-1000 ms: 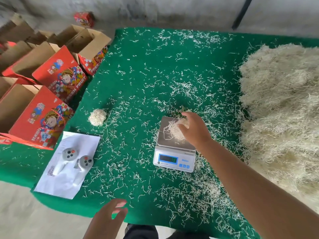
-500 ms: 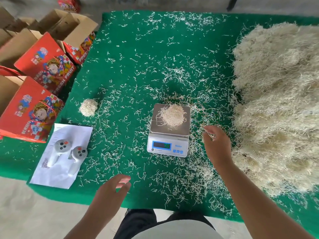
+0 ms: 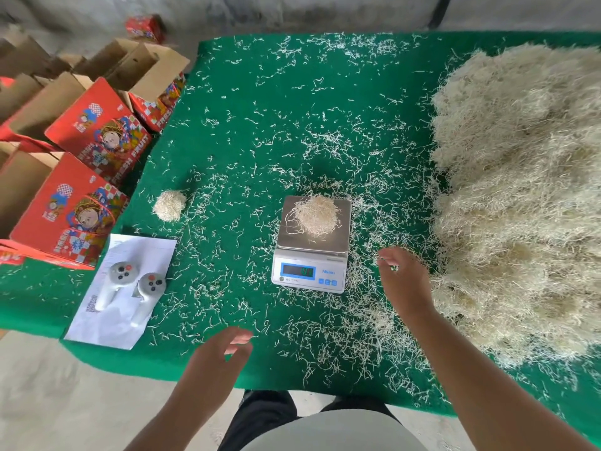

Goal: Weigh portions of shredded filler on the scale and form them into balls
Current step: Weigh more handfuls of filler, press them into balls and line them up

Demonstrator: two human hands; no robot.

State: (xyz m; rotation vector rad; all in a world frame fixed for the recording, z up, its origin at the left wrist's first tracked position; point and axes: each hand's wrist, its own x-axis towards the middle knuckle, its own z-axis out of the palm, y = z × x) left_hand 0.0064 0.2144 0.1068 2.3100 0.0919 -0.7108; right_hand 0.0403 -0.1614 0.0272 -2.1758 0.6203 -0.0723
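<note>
A small digital scale (image 3: 309, 271) stands mid-table with a loose portion of pale shredded filler (image 3: 315, 214) on its steel pan. A finished filler ball (image 3: 169, 205) lies on the green cloth to the left. A big heap of filler (image 3: 520, 196) covers the table's right side. My right hand (image 3: 406, 281) hovers just right of the scale, fingers relaxed, holding nothing. My left hand (image 3: 216, 359) floats over the table's near edge, fingers loosely spread and empty.
The green table cloth (image 3: 260, 102) is strewn with loose shreds. Two white controllers (image 3: 133, 281) lie on a sheet of paper (image 3: 130, 320) at the front left. Open red printed cartons (image 3: 81, 177) stand beside the table on the left.
My right hand let go of the filler portion on the scale pan and drew back to the right, near the heap. My left hand stayed near the front edge.
</note>
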